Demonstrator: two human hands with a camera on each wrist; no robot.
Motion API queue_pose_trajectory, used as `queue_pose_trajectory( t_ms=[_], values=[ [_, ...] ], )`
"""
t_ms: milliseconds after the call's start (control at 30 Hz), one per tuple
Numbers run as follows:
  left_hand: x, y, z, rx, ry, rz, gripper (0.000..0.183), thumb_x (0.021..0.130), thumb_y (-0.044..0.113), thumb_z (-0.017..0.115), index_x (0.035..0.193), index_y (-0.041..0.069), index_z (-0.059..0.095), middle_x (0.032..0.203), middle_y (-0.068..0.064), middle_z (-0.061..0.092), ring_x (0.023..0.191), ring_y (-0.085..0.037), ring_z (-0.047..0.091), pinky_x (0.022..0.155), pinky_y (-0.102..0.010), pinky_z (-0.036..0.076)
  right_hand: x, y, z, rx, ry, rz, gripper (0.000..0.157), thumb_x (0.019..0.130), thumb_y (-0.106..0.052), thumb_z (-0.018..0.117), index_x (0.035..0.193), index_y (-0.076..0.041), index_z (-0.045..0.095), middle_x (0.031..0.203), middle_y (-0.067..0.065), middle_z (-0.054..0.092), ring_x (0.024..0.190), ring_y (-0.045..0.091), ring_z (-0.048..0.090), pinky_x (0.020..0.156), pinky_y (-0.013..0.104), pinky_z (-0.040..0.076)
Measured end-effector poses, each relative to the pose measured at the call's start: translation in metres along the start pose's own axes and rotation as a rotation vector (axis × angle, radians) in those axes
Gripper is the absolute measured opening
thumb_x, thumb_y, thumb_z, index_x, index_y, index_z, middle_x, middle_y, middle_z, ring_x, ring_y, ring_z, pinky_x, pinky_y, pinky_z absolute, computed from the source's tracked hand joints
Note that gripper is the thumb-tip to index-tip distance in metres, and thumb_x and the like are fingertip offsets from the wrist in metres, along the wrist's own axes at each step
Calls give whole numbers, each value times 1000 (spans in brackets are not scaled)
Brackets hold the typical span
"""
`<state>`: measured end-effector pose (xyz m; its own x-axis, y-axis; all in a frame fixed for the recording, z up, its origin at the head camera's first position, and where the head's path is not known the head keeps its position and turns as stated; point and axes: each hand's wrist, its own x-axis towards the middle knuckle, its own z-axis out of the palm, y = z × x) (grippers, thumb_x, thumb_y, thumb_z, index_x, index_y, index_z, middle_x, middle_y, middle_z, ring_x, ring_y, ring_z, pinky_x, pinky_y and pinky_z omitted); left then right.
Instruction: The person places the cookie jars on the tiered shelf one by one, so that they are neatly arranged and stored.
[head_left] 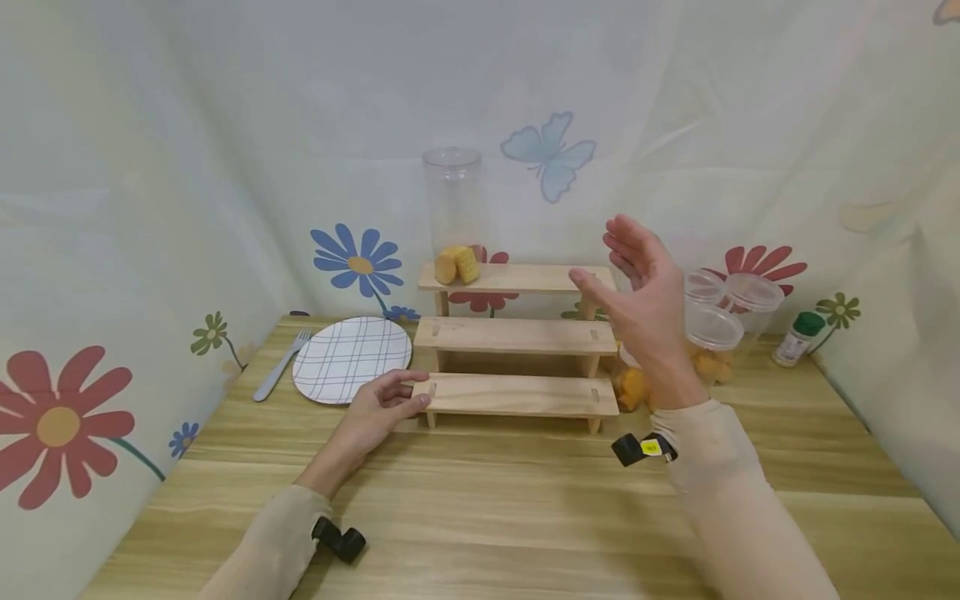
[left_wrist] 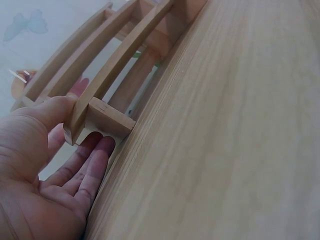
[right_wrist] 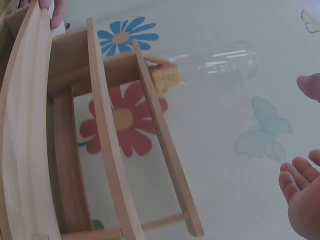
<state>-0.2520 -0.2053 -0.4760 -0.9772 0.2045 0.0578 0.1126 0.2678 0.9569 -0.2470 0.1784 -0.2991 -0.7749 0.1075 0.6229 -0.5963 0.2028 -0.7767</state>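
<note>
A three-tier wooden display rack (head_left: 517, 335) stands on the table in front of me. My left hand (head_left: 382, 408) grips the left end of its lowest shelf (head_left: 517, 396). In the left wrist view the thumb (left_wrist: 57, 111) lies on the shelf end, with the fingers below beside the leg (left_wrist: 110, 119). At the top shelf's left end stands a tall clear jar (head_left: 453, 200) with yellow, corn-like chunks (head_left: 457, 264) at its bottom. My right hand (head_left: 641, 292) is raised in the air by the rack's right side, thumb apart from the fingers, holding nothing.
Several clear jars (head_left: 716, 327) with orange-yellow pieces stand right of the rack, partly behind my right hand. Farther right is a green-capped shaker bottle (head_left: 798, 339). A checked plate (head_left: 352, 358) and a fork (head_left: 281, 367) lie to the left. A floral curtain (head_left: 360, 100) hangs close behind.
</note>
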Motion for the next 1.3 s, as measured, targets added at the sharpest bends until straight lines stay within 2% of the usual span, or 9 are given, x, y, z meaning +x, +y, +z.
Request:
queue_pose_trajectory(
  t_ms=[267, 467, 600, 767, 1033, 1300],
  values=[
    [0, 1, 0, -1, -5, 4, 46, 105, 27, 83, 146, 12, 70, 120, -17, 75, 103, -22, 74, 88, -25, 57, -5, -2, -38, -66, 72, -2, 77, 92, -4, 92, 160, -10, 57, 156, 6, 64, 146, 23, 60, 122, 31, 46],
    [-1, 2, -1, -5, -3, 4, 45, 105, 27, 83, 146, 12, 71, 119, -17, 75, 103, -22, 74, 88, -25, 58, -12, -2, -67, -133, 130, 83, 78, 93, -10, 93, 161, -16, 57, 157, 3, 64, 145, 19, 59, 121, 24, 45],
    [-1, 2, 0, -7, -8, 8, 46, 105, 27, 83, 146, 11, 70, 119, -17, 75, 104, -23, 75, 88, -25, 58, -16, 1, -87, -111, 190, 118, 77, 89, -1, 93, 158, -14, 60, 154, 4, 66, 140, 16, 61, 118, 21, 46],
    [0, 0, 0, 3, -5, 11, 45, 105, 28, 83, 145, 13, 71, 118, -17, 75, 103, -26, 74, 87, -25, 57, -25, 9, -109, -146, 237, 156, 76, 89, 1, 92, 157, -13, 61, 151, 3, 67, 138, 14, 62, 118, 19, 46],
    [0, 1, -1, 4, -10, 20, 45, 105, 27, 82, 146, 12, 70, 118, -17, 76, 103, -26, 74, 87, -25, 57, -44, 25, -129, -242, 232, 224, 73, 96, -10, 89, 161, -19, 57, 158, 2, 63, 143, 13, 60, 116, 14, 43],
    [-1, 1, -1, 4, -10, 21, 44, 106, 28, 82, 145, 12, 71, 118, -17, 76, 102, -27, 74, 86, -25, 57, -60, 39, -141, -289, 226, 234, 71, 97, -8, 88, 161, -17, 57, 156, 3, 63, 140, 15, 61, 115, 14, 45]
  ],
)
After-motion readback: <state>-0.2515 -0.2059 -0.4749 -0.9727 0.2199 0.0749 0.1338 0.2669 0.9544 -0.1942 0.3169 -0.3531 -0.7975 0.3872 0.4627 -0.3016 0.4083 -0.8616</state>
